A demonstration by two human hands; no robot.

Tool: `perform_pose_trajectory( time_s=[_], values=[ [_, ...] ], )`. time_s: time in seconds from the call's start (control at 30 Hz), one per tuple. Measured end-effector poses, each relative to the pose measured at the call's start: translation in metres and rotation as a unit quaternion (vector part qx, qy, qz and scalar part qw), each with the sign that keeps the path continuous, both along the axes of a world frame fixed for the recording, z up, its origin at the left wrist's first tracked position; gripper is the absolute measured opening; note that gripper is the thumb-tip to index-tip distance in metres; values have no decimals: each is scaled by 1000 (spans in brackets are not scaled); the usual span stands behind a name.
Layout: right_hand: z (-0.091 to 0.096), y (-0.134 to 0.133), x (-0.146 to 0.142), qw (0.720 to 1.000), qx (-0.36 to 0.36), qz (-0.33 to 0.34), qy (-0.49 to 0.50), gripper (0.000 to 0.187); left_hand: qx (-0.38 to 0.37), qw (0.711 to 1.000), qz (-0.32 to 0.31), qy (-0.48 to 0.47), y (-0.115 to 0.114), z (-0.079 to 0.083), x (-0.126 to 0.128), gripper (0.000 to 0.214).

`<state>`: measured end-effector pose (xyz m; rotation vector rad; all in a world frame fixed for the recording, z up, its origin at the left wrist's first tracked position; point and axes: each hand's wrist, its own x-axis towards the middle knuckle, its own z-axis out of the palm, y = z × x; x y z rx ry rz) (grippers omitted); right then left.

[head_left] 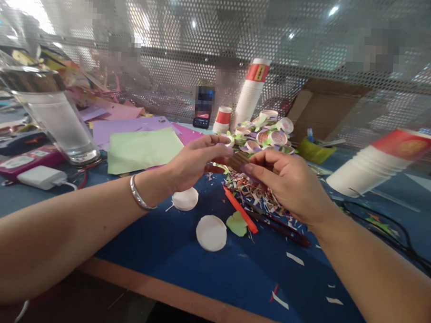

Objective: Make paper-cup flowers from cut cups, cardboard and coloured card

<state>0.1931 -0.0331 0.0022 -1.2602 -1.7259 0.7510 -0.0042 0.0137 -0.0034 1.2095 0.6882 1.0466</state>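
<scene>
My left hand (pixel 196 160), with a silver bangle at the wrist, pinches one end of a small brown strip that looks like cardboard (pixel 239 161). Thumb and fingers of my right hand (pixel 289 181) grip its other end. The strip is held above a heap of paper shreds (pixel 260 192). Below my hands lie an orange-red pen (pixel 240 209), a dark pair of scissors (pixel 280 226) and a green paper cutout (pixel 237 224). Two white paper discs, cup bottoms by their look, rest on the blue tabletop: one nearer (pixel 211 233), one partly behind my left wrist (pixel 185 199).
Behind my hands are piled cut cup bottoms with green and purple paper (pixel 266 135). Stacked paper cups stand at the back (pixel 249 96) and lean at right (pixel 383 161). Left are green paper (pixel 142 149), a glass bottle (pixel 60 121) and a white charger (pixel 43 177). A phone (pixel 203 107) stands upright.
</scene>
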Motion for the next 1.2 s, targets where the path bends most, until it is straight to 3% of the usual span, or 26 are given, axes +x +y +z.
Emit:
perform_pose_trajectory(
  time_s=[0.07,0.23,0.37,0.63,0.83,0.97,1.2],
  values=[
    [1,0,1,1000,14,-9,-7,23,-7,999,48,10,4,2,-2,6],
    [3,0,5,999,25,-23,11,21,28,993,106,39,17,2,-10,17],
    [6,-2,7,999,-39,12,2,20,70,986,141,61,27,3,-19,12],
    [14,-15,-6,949,-224,203,-92,18,63,978,130,151,35,1,-22,22],
    [11,-20,-17,916,-290,237,-140,25,127,966,85,211,31,-2,-18,15],
    [9,-22,-22,909,-300,231,-173,26,225,938,71,255,33,-6,-20,13],
    [3,-33,-26,931,-255,188,-182,19,367,854,53,364,30,-11,-24,17]
  ],
)
